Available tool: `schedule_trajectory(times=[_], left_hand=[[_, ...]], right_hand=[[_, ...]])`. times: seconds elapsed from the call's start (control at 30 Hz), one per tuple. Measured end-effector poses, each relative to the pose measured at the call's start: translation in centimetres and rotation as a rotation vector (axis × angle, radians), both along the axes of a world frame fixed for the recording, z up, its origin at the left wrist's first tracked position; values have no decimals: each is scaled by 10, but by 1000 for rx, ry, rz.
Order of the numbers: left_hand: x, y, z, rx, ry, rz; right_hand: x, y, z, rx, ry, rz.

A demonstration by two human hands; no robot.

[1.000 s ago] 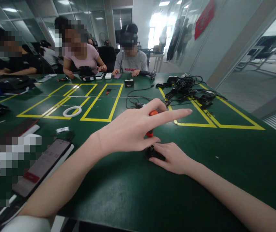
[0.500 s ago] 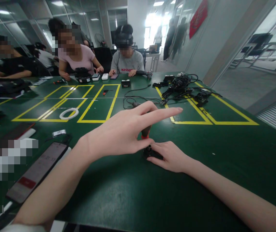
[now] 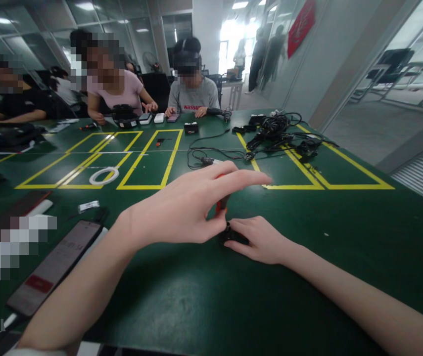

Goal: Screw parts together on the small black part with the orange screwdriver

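Note:
My left hand (image 3: 181, 207) is closed around the orange and black handle of a screwdriver (image 3: 221, 203), mostly hidden by the fingers. One of its fingers points out to the right, and the thumb is at the lower end of the handle. The screwdriver stands roughly upright over a small black part (image 3: 236, 238) on the green table. My right hand (image 3: 259, 237) grips that black part from the right, thumb in front and fingers on top. Much of the part is covered, so its kind does not show.
A phone (image 3: 53, 269) lies left of my left forearm. Yellow tape marks out boxes on the table (image 3: 326, 277), with a white ring (image 3: 103, 176) and a heap of black cables (image 3: 276, 131) farther back. Several people sit across the table.
The pointing finger of my left hand has dipped slightly and its thumb has drawn in, showing more of the orange handle. My right hand stays on the black part.

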State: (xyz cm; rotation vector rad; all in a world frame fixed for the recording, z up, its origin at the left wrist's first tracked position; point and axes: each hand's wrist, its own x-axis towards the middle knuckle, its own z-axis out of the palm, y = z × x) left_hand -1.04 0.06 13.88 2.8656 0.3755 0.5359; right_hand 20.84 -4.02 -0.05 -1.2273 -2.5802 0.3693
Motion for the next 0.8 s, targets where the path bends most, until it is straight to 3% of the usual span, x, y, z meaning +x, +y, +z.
schedule_trajectory(times=[0.8], left_hand=[[2,1,-1,4,-61,23]], right_hand=[[1,-1,1,-17,7,0]])
